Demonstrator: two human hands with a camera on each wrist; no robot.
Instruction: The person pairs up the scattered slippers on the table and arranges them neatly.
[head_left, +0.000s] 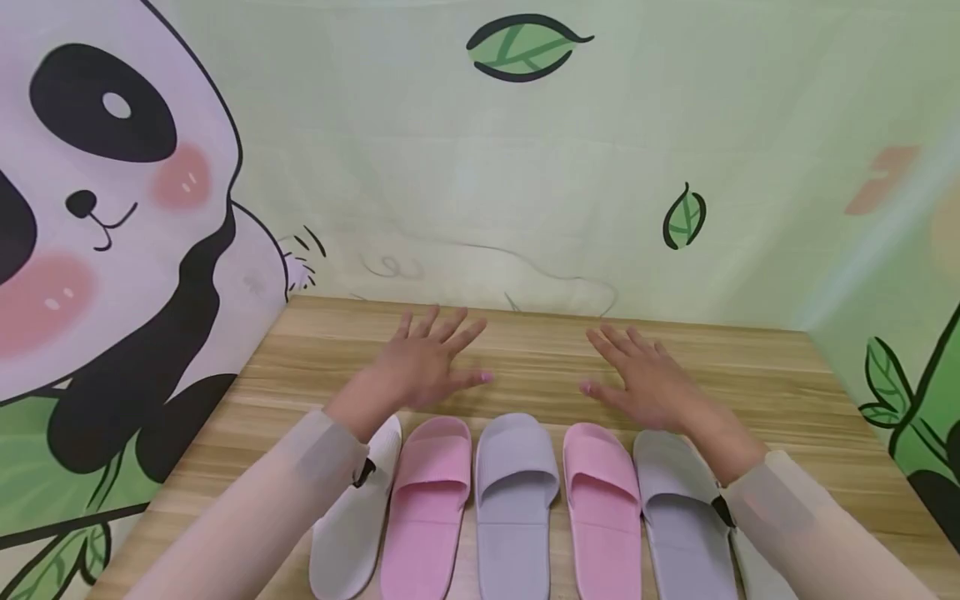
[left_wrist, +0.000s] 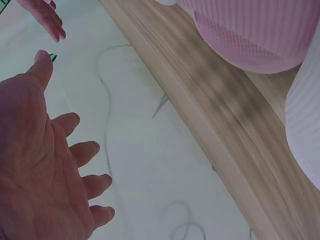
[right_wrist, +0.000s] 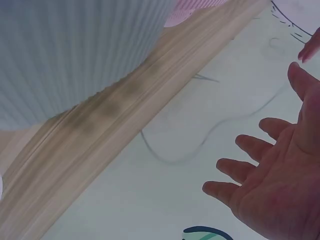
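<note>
Wood surf., slipper row, LH, RH just beyond

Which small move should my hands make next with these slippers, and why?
Probably bring your open, empty right hand to the rightmost ribbed pink slip-on slipper: a ribbed lavender-grey slip-on slipper separates it from the other pink slipper.

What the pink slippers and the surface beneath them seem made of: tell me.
Pink slippers: probably foam or soft plastic, matte, judging by their moulded look and ribbed straps.
Surface: wood or wood-look laminate, smooth-looking, from its streaky brown grain; I cannot tell which.
</note>
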